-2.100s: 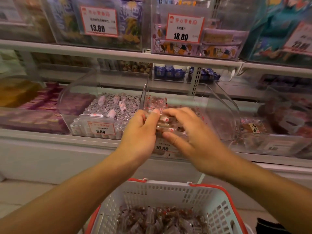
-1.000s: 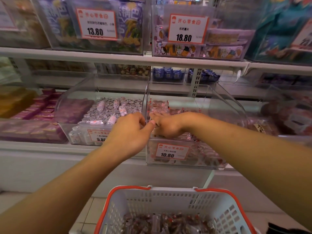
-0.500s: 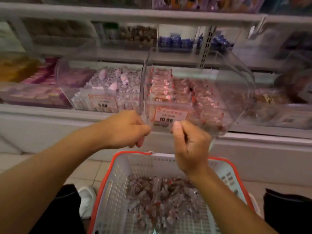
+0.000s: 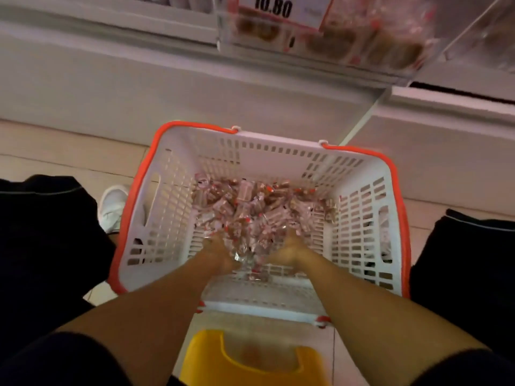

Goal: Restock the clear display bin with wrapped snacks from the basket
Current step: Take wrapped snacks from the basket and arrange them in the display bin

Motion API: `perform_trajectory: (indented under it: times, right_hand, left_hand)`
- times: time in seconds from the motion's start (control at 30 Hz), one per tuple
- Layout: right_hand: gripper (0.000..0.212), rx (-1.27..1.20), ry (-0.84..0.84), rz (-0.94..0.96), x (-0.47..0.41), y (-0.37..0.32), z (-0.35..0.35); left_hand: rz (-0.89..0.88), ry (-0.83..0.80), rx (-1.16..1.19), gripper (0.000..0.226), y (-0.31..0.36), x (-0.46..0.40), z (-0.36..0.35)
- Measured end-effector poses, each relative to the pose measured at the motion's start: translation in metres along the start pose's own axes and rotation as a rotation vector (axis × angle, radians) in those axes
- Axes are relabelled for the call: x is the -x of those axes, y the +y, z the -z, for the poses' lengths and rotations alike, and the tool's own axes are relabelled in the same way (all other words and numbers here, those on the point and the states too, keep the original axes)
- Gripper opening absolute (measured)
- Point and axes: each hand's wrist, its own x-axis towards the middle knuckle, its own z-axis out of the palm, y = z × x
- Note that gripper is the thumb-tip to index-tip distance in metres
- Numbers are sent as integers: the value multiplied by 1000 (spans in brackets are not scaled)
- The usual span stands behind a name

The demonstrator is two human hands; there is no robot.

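Observation:
A white basket with an orange rim (image 4: 395, 207) stands on the floor below me, holding a pile of clear-wrapped brown snacks (image 4: 250, 210). Both my hands are down in the near side of that pile. My left hand (image 4: 218, 250) and my right hand (image 4: 291, 247) face each other with a cluster of wrappers between them. Their fingers are buried among the wrappers and hidden. The clear display bin (image 4: 328, 37) with a 10.80 price tag shows only its front bottom edge at the top of the view, with wrapped snacks inside.
A yellow stool (image 4: 250, 360) sits under me, just behind the basket. My dark-trousered legs (image 4: 47, 240) flank the basket, with a white shoe (image 4: 113, 207) at its left. The white shelf base (image 4: 167, 87) rises right behind the basket.
My hands left the bin, dropped past its front and went down into the basket's snack pile. My view tilted from the shelves down to the basket.

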Motion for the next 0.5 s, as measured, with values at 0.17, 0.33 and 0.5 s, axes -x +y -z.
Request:
perform_trajectory:
  times: [0.17, 0.33, 0.5]
  right_hand:
    - [100, -237, 265, -50, -26, -19, -38]
    - [75, -533, 481, -183, -44, -19, -51]
    - [65, -615, 473, -112, -48, -20, -52]
  left_hand:
    - [260, 129, 647, 88, 15, -36, 10]
    - [285, 206, 906, 67, 18, -48, 1]
    - [273, 286, 1164, 83, 32, -46, -16]
